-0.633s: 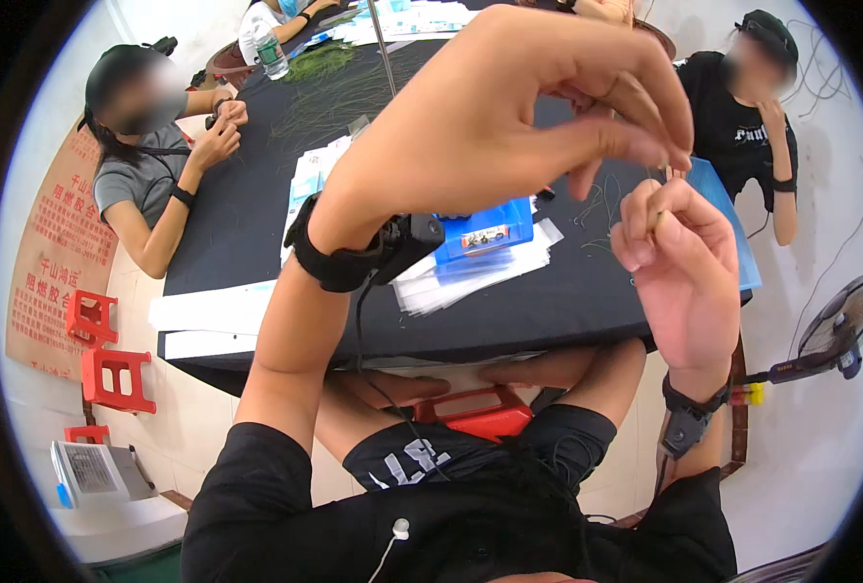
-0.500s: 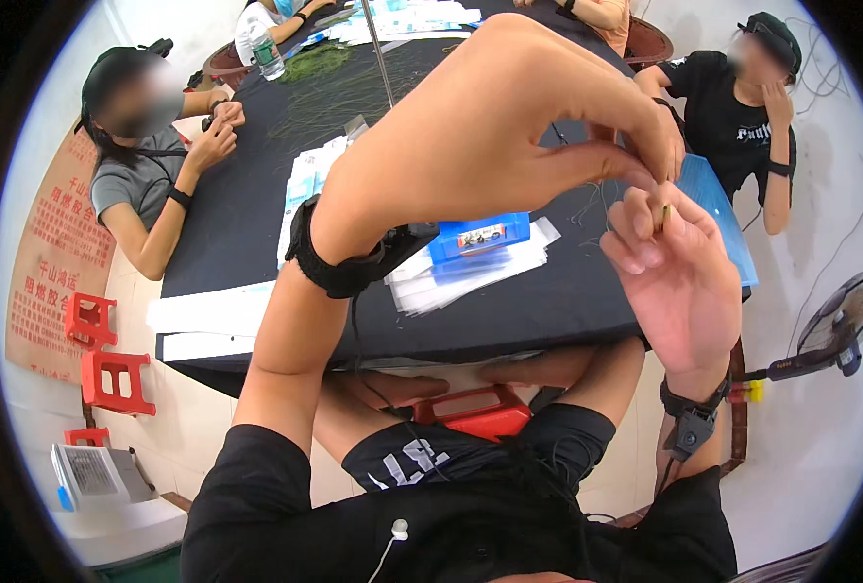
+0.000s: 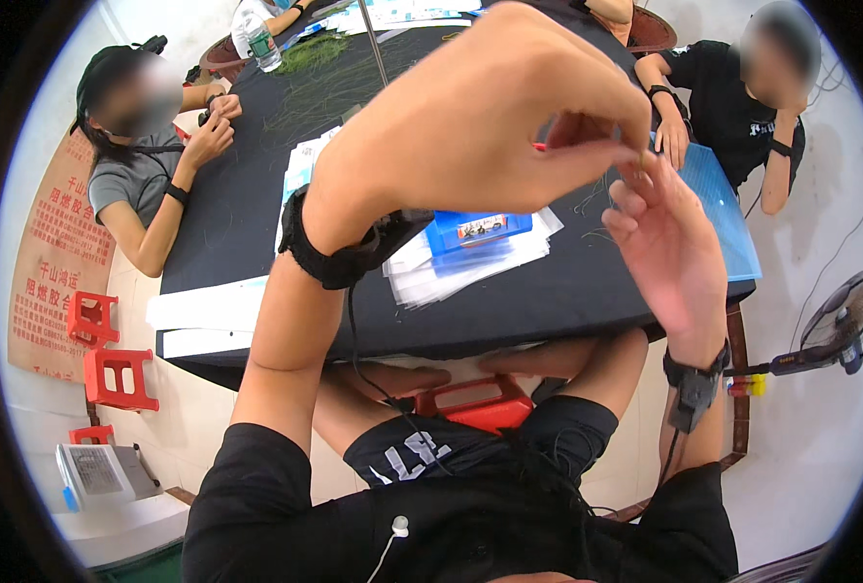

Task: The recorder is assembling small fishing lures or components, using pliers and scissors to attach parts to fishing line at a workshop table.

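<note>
My left hand [image 3: 509, 112] is raised over the table, its thumb and forefinger pinched together. Just below those fingertips, my right hand [image 3: 672, 238] is turned palm up with its thumb and forefinger pinched too. The fingertips of both hands meet around something tiny and yellowish-green, too small to make out. Fine thin strands [image 3: 596, 199] show against the dark cloth beside my right hand. Below my left hand, a blue plastic box [image 3: 480, 229] lies on a stack of white sheets and clear bags [image 3: 426, 280].
The black-covered table [image 3: 567, 301] carries green strands [image 3: 315, 53], a water bottle [image 3: 264, 49], white strips [image 3: 208, 309] and a blue board [image 3: 727, 219]. A thin metal pole [image 3: 373, 44] rises behind my left hand. Co-workers sit around the table; a fan [image 3: 839, 321] stands right.
My hands have come closer, the right rising slightly toward the left fingertips. The tiny thing at my right fingertips is now mostly hidden. The person at right has leaned, hand at head.
</note>
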The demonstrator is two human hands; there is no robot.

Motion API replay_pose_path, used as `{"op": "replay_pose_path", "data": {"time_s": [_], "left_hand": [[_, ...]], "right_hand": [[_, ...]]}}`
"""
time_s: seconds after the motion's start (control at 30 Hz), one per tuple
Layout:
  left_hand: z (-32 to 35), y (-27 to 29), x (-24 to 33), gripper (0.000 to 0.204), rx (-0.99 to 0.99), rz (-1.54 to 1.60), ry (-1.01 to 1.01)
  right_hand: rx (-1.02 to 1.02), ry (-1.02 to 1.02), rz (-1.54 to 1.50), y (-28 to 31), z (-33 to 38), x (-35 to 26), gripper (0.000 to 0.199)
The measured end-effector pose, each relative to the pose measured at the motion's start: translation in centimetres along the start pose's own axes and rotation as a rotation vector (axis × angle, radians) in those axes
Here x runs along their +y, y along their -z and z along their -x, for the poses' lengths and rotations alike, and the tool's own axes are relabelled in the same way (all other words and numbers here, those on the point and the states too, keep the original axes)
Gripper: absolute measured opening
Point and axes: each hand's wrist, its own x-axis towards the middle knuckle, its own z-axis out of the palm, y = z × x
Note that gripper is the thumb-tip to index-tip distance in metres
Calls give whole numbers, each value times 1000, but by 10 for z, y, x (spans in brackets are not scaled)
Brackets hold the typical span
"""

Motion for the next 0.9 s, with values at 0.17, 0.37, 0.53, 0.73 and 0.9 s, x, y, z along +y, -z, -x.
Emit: {"op": "replay_pose_path", "data": {"time_s": [0.17, 0.37, 0.53, 0.73, 0.9], "left_hand": [[3, 19, -3, 7, 22, 135, 223], [5, 32, -1, 7, 1, 49, 193], [6, 35, 2, 9, 142, 173, 212], [8, 43, 3, 12, 300, 441, 313], [8, 45, -2, 11, 353, 623, 281]], "right_hand": [[28, 195, 952, 51, -69, 14, 35], [-126, 87, 2091, 86, -133, 78, 48], [-84, 155, 2249, 86, -145, 94, 46], [-46, 195, 2298, 89, -148, 97, 37], [73, 325, 2041, 87, -150, 71, 31]]}}
